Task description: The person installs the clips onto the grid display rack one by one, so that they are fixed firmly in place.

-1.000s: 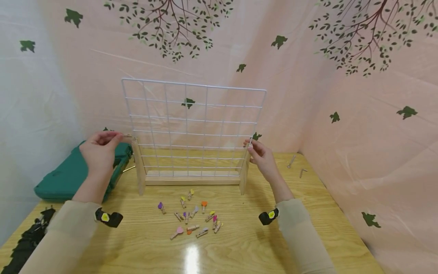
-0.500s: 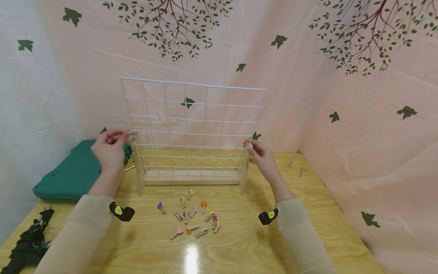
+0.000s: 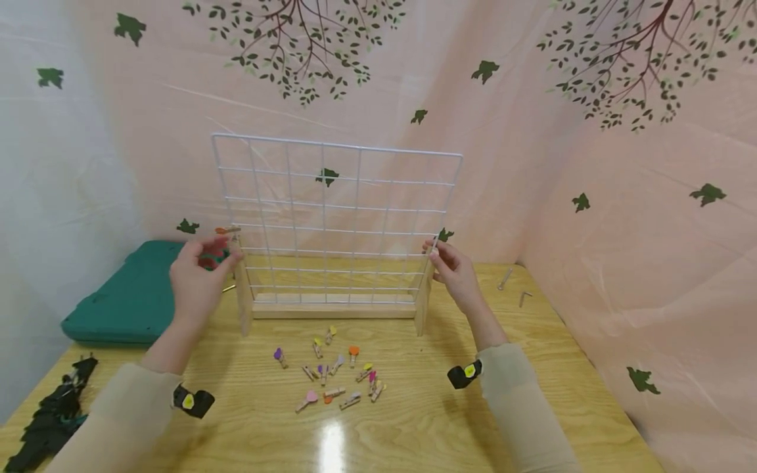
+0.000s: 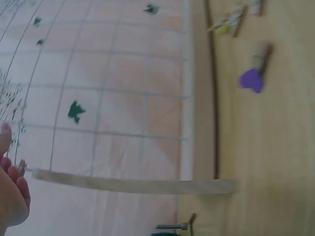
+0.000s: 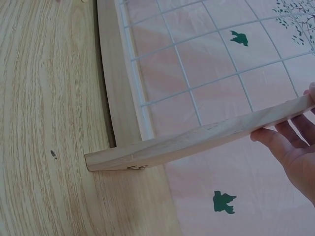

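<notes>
A white wire grid panel (image 3: 340, 190) stands upright in a wooden base with a post at each side. At the left edge, near the top of the left post (image 3: 241, 289), an orange-topped clothespin (image 3: 227, 230) sits on the wire. My left hand (image 3: 201, 276) is just below it, thumb and fingers apart; the left wrist view shows the clothespin (image 4: 21, 168) close by the fingers. My right hand (image 3: 455, 272) grips the upper end of the right post (image 5: 216, 132) and the panel edge, thumb on one side, fingers on the other.
Several small clothespins with coloured hearts (image 3: 311, 397) lie on the wood-grain table before the stand. A green case (image 3: 121, 295) is at the back left, a black object (image 3: 50, 417) at the front left. A bolt (image 3: 505, 278) and hex key (image 3: 524, 297) lie right.
My left hand moved right with the clothespin to the panel's left edge, then let go and dropped slightly below it. The clothespin stays there. My right hand keeps its place.
</notes>
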{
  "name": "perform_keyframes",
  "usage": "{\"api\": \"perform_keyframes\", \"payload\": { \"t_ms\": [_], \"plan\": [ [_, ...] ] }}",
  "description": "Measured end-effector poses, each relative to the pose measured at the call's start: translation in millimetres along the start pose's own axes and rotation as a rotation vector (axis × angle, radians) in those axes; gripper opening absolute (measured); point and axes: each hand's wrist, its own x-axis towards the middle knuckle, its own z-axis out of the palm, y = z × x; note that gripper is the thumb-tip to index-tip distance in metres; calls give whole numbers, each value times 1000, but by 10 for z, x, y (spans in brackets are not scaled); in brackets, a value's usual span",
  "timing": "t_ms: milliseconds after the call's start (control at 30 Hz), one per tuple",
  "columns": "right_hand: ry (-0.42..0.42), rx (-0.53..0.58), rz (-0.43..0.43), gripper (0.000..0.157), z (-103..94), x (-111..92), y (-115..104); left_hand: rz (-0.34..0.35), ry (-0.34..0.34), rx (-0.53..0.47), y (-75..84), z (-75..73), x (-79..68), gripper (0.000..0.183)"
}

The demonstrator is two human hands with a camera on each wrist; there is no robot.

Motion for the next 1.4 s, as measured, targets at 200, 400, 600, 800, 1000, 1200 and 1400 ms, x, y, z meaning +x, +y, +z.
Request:
{"api": "perform_keyframes", "payload": {
  "t_ms": [200,400,600,800,1000,1200,1400],
  "plan": [
    [9,2,10,35,-3,-1,-3,73,-364,106,-191,139,-385,35],
    [7,1,17,35,-2,3,2,91,-761,200,-452,259,-670,32],
    [8,3,10,35,-9,3,0,214,-987,177,-613,297,-743,22],
    [-19,9,0,35,-7,5,9,275,-1081,131,-715,325,-725,12],
    [-28,15,-11,35,1,2,12,273,-1103,183,-755,343,-706,8],
    [-32,23,-16,35,-5,4,16,217,-1120,131,-741,323,-660,8],
    [-22,13,-8,36,-26,11,20,163,-981,77,-457,186,-458,10]
  ]
}}
